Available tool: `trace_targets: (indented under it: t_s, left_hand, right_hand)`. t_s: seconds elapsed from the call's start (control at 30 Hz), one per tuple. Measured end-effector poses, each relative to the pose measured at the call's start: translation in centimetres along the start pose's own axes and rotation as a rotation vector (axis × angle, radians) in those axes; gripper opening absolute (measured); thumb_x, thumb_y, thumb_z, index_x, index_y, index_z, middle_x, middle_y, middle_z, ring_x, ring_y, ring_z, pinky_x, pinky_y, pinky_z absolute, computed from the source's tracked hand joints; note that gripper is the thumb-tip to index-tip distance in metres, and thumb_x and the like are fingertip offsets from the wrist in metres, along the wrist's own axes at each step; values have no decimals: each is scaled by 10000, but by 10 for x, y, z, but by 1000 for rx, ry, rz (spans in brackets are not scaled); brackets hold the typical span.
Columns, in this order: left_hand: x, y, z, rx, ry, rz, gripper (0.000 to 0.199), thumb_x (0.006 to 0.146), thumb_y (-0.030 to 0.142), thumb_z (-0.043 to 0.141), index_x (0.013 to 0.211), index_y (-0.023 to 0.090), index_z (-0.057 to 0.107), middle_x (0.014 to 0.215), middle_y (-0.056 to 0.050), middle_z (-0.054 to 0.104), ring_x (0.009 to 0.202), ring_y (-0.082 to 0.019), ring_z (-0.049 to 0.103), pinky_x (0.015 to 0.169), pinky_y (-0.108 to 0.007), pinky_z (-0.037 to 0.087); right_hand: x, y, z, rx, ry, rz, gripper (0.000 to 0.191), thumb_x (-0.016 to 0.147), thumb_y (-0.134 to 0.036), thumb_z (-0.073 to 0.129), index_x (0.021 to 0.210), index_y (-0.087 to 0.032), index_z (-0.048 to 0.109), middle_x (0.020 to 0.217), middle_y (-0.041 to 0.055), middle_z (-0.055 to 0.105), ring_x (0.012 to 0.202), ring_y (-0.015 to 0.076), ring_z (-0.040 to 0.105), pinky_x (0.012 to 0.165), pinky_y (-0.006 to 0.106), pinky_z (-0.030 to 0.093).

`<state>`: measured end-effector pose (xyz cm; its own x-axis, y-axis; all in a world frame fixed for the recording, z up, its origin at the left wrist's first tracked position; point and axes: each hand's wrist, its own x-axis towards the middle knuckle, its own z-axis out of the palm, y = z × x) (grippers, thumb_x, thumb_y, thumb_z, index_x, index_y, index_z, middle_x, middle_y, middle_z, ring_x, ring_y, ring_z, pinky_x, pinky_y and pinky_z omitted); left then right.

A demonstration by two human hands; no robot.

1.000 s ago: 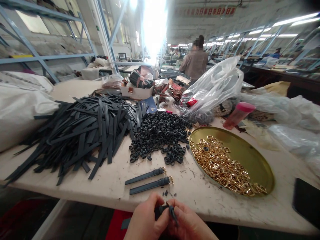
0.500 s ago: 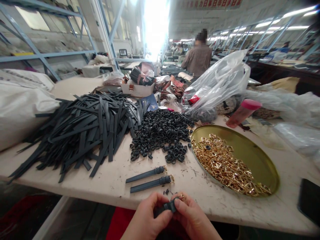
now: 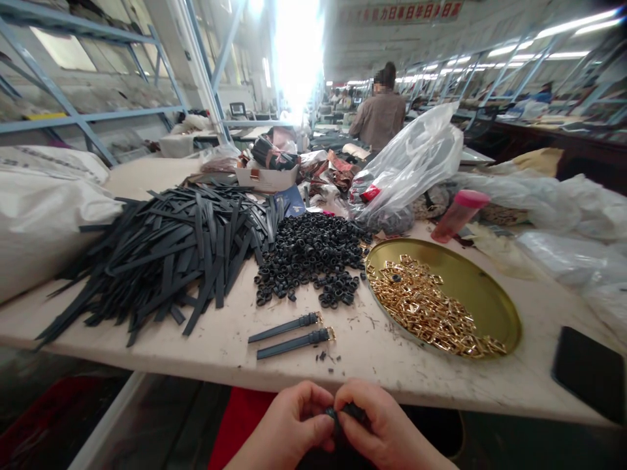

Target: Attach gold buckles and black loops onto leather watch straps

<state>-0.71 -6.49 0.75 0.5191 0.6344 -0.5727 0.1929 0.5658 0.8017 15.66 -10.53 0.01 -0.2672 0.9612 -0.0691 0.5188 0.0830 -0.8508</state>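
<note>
Just off the table's front edge, my left hand point(image 3: 301, 418) and my right hand point(image 3: 375, 418) pinch a dark leather strap point(image 3: 332, 414) between them. Fingers cover most of it, and its buckle is hidden. Two dark buckled straps point(image 3: 294, 343) with gold buckles lie side by side beyond my hands. Farther back is a heap of small black loops point(image 3: 313, 248). To its left spreads a big pile of dark strap strips point(image 3: 171, 254). Gold buckles point(image 3: 426, 303) are heaped in a round gold tray point(image 3: 482, 287) on the right.
A black phone point(image 3: 590, 372) rests near the right front edge. Behind the tray are a pink-lidded bottle point(image 3: 458, 215) and a clear plastic bag point(image 3: 411, 160). A white sack point(image 3: 44, 215) bulges at the left. Another person point(image 3: 381, 114) stands farther back, facing away.
Both hands have turned the strap; the gold buckle end that showed by my right fingers is now hidden. The view has shifted slightly right.
</note>
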Motion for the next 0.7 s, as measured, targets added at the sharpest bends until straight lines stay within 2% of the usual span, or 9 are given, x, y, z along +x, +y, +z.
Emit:
trace_targets:
  t_s: [0.07, 0.13, 0.27, 0.43, 0.53, 0.6, 0.7]
  left_hand:
    - [-3, -2, 2, 25, -3, -9, 202, 554, 162, 581, 746, 108, 551, 593, 20, 581, 515, -104, 540, 523, -216, 380]
    - [-5, -2, 2, 42, 1, 10, 202, 558, 169, 583, 748, 117, 539, 587, 29, 574, 515, -103, 536, 522, -214, 376]
    - [-9, 2, -5, 130, 19, 76, 267, 581, 119, 536, 847, 125, 526, 563, 54, 569, 530, -100, 535, 518, -199, 353]
    - [-8, 9, -17, 261, 57, 105, 287, 611, 102, 512, 896, 128, 530, 561, 52, 583, 535, -106, 541, 493, -190, 332]
    - [1, 12, -24, 302, 74, 116, 279, 626, 107, 503, 903, 134, 532, 590, 36, 602, 564, -126, 570, 499, -196, 367]
    - [11, 16, -30, 362, 85, 173, 287, 644, 109, 498, 926, 143, 539, 644, 19, 631, 617, -139, 593, 548, -211, 410]
    - [30, 29, -46, 621, 177, 310, 299, 701, 160, 523, 998, 185, 547, 786, 8, 676, 750, -145, 614, 673, -219, 446]
  right_hand:
    - [-3, -5, 0, -50, -33, -35, 88, 743, -157, 453, 741, -186, 536, 729, 24, 593, 690, 150, 533, 621, 239, 389]
    - [-6, -5, 2, -5, -44, -18, 74, 767, -202, 449, 772, -188, 522, 738, 26, 591, 689, 150, 531, 617, 237, 394]
    - [-4, 2, 10, 151, -42, 4, 243, 865, -372, 323, 856, -198, 493, 717, 15, 575, 638, 142, 515, 578, 235, 392]
    - [10, 12, 25, 180, 28, -23, 349, 891, -439, 227, 818, -202, 473, 675, 13, 547, 607, 144, 505, 565, 247, 392]
    - [25, 18, 32, 189, 80, -62, 336, 899, -423, 218, 838, -209, 470, 681, 13, 568, 613, 144, 531, 570, 244, 411]
    - [41, 21, 33, 129, 149, -120, 320, 904, -394, 220, 851, -214, 478, 693, 14, 582, 625, 144, 551, 575, 241, 423]
    - [73, 25, 30, -78, 274, -161, 277, 904, -323, 263, 857, -216, 514, 737, 26, 612, 679, 157, 580, 612, 257, 438]
